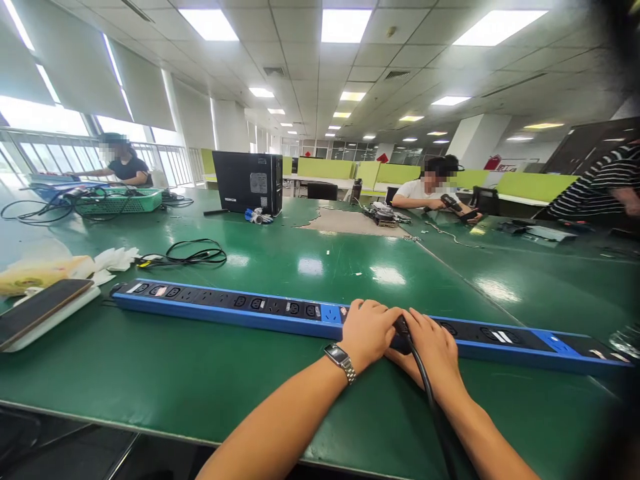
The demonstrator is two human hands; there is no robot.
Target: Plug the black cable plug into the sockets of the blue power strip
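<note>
A long blue power strip (295, 323) with black socket faces lies across the green table in front of me. My left hand (367, 333), with a metal-band watch (340, 360) on the wrist, is closed over its middle, fingers bent. Beside it, my right hand (433, 343) is also closed over the strip. A black plug (401, 325) sits between my hands, fingers of both pressed against it. From there its black power cord (425, 377) runs down towards me past the right wrist. My fingers hide the sockets beneath, so whether the plug is seated cannot be seen.
Left of the strip lie a phone (45, 310), a plastic bag (45, 267) and a coiled black cable (195, 253). Farther back stand a green basket (120, 202) with cables and a black computer case (247, 181). Other people are at the table's far left and right.
</note>
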